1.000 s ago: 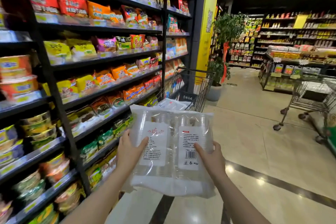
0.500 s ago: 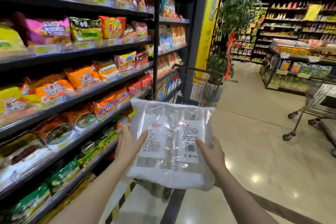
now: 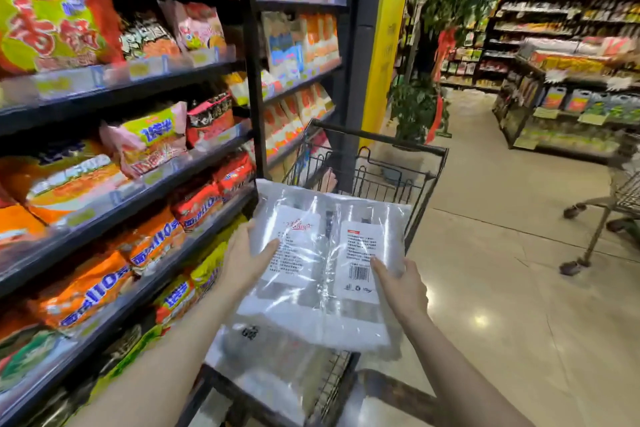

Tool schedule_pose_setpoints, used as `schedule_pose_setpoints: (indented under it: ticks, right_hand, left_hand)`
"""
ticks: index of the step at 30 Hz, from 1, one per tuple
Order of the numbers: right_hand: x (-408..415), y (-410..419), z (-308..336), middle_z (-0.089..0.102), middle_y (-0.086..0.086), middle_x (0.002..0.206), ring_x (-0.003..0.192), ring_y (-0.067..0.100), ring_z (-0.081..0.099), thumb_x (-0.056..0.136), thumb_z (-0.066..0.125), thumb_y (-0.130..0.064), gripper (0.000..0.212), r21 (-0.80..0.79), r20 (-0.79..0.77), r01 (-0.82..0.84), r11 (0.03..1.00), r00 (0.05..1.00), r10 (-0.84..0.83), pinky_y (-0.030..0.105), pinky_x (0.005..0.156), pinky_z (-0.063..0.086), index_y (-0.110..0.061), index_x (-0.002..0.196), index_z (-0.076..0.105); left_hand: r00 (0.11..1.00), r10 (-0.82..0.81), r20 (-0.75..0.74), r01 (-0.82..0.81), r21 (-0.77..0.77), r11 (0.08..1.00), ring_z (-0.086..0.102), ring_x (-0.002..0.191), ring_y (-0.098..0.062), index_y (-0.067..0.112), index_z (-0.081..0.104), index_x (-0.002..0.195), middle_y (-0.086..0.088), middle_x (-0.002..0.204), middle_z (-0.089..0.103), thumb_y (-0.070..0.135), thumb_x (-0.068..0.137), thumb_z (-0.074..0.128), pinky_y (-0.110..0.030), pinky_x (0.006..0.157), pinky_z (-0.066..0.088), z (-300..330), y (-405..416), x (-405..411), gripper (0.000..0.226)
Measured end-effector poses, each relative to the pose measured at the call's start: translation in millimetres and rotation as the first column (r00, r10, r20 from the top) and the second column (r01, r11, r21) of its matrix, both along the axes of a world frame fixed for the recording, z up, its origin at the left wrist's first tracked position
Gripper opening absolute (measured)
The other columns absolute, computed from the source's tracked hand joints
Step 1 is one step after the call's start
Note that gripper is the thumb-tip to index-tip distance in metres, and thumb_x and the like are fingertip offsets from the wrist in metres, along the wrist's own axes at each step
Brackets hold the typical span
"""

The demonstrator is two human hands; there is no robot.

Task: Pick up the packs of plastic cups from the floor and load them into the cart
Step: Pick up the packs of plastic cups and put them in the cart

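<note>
Shelves (image 3: 138,163) of snack bags fill the left of the frame. At centre, two hands, left (image 3: 244,258) and right (image 3: 401,288), hold a pack of cups (image 3: 325,270) over the cart (image 3: 377,170), above another pack (image 3: 263,367) lying in it. A second cart (image 3: 620,194) stands at the right edge, a potted plant (image 3: 433,45) behind.

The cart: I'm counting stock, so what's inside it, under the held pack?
In the cart, another clear pack lies beneath the held pack. Anything deeper is covered.

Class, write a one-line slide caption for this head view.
Both hands, left and right, hold packs of plastic cups above a shopping cart.
</note>
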State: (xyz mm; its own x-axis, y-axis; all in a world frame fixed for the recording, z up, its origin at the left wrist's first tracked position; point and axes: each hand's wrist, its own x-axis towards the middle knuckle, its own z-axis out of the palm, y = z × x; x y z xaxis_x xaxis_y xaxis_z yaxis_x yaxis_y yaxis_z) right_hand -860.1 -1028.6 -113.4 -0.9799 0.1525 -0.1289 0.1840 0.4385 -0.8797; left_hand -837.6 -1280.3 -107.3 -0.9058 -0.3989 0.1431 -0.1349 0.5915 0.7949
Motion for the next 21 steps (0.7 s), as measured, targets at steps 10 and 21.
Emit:
schedule_pose_setpoints:
  ticks: [10, 21]
  right_hand:
    - [-198, -15, -79, 0.042, 0.013, 0.144, 0.128, 0.034, 0.045, 0.086, 0.057, -0.049, 0.079, -0.031, 0.180, 0.007, 0.999, 0.984, -0.001, 0.039, 0.102, 0.039, -0.009, 0.145, 0.022]
    - [-282, -60, -176, 0.045, 0.011, 0.142, 0.124, 0.033, 0.050, 0.080, 0.057, -0.059, 0.085, 0.029, 0.298, 0.085, 0.996, 0.950, -0.090, 0.048, 0.104, 0.042, -0.009, 0.143, 0.028]
  left_hand:
    - [0.966, -0.026, 0.257, 0.042, -0.057, 0.997, 0.044, 0.128, -0.026, 0.012, 0.035, 0.139, -0.009, 0.141, 0.045, 0.056, 0.076, 0.052, -0.033, 0.097, 0.034, -64, -13, -213, 0.078]
    - [0.916, -0.168, 0.366, 0.220, -0.106, 0.970, 0.060, 0.099, -0.029, 0.012, 0.057, 0.117, -0.010, 0.109, 0.065, 0.080, 0.062, 0.040, -0.038, 0.083, 0.045, -168, -65, -329, 0.089]
